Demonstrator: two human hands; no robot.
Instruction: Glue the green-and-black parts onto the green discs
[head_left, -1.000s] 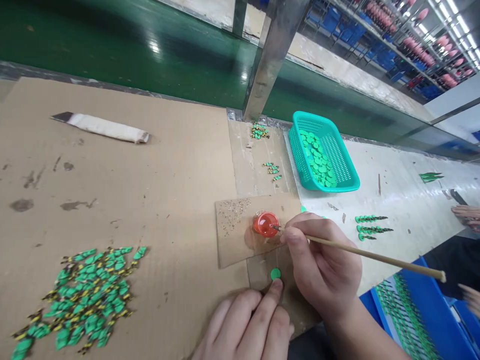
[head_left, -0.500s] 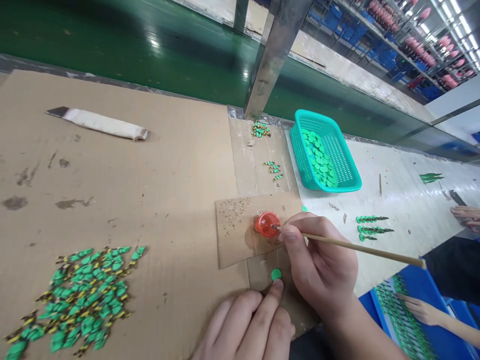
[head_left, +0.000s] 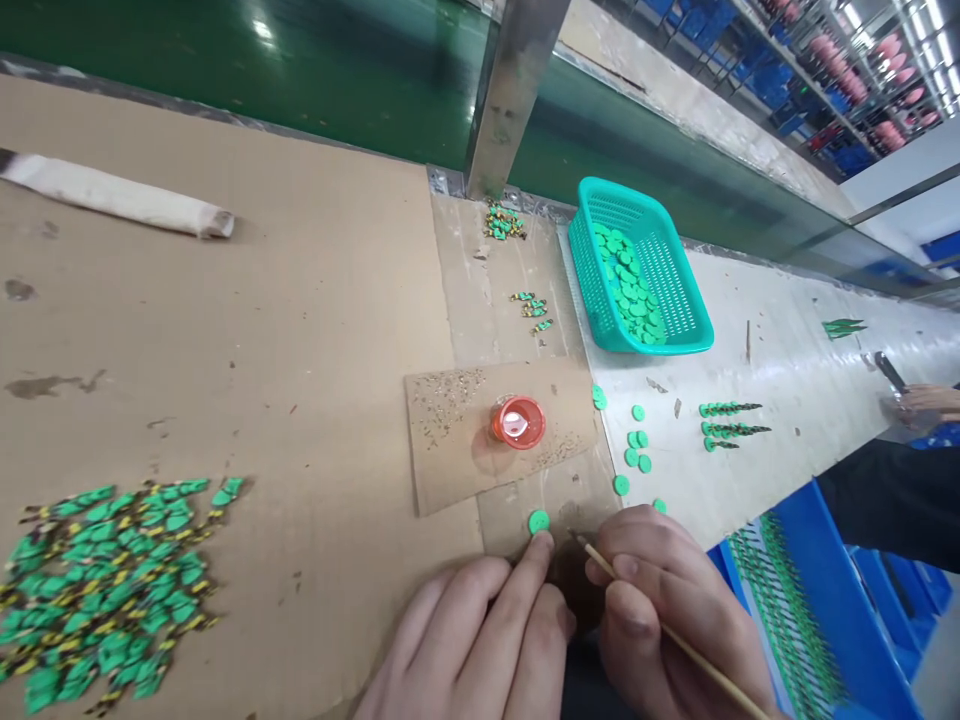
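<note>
My left hand (head_left: pixel 480 640) rests on the cardboard at the bottom, its forefinger tip touching a small green disc (head_left: pixel 538 522). Just to its right, my right hand (head_left: pixel 667 610) grips a thin wooden stick (head_left: pixel 679 640) whose tip points at the cardboard beside the disc. A small orange cup (head_left: pixel 517 421) with liquid stands on a cardboard scrap (head_left: pixel 450 450) above both hands. Several loose green discs (head_left: pixel 637 450) lie to the right of the scrap.
A teal basket (head_left: pixel 679 300) of green discs stands at the back right. A pile of green and yellow pieces (head_left: pixel 105 590) lies at the left, a wrapped tool (head_left: pixel 112 195) far left. Green cone stacks (head_left: pixel 727 428) lie right. Another person's hand (head_left: pixel 930 400) is at the right edge.
My right hand drew the stick back from the orange cup toward me, down to the green disc. The view shifted, uncovering loose discs to the right.
</note>
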